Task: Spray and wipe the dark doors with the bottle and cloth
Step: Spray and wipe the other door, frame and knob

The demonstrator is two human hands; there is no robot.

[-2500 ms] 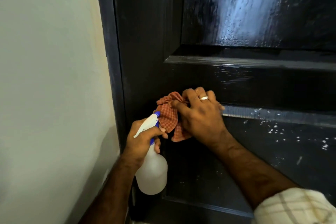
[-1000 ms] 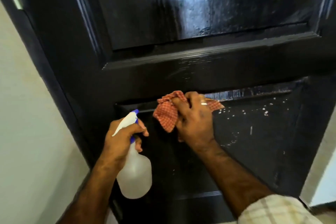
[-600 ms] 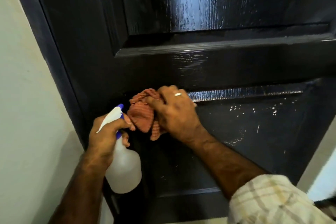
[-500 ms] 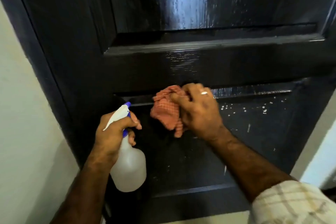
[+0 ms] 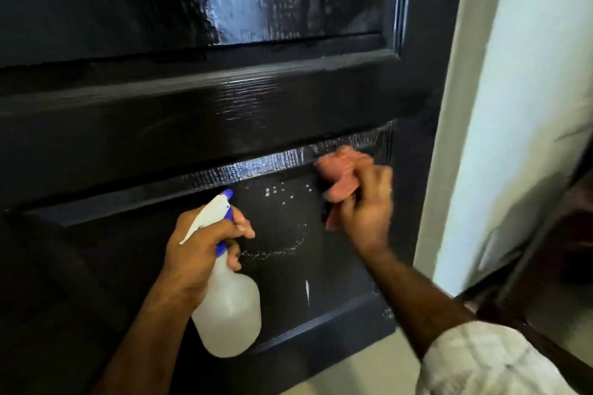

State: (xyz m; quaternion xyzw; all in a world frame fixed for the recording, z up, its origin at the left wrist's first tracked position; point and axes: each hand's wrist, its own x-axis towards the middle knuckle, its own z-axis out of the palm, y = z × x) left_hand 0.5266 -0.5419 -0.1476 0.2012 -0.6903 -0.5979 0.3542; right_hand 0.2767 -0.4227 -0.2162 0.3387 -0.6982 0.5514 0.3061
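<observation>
Against lower panel of glossy black wooden door point(image 5: 160, 125), right hand point(image 5: 365, 202) grips crumpled red checked cloth point(image 5: 341, 171), now swept from panel's left to top-right corner; droplets remain mid-panel. Left hand point(image 5: 205, 247) holds translucent white spray bottle point(image 5: 229, 314).

His right hand point(image 5: 365, 212) bunches the cloth point(image 5: 341, 171) against the door point(image 5: 192, 125), blurred. Left of that grip, droplets point(image 5: 282, 192) fleck the panel; his left hand point(image 5: 205, 250) holds the bottle point(image 5: 229, 317).
</observation>
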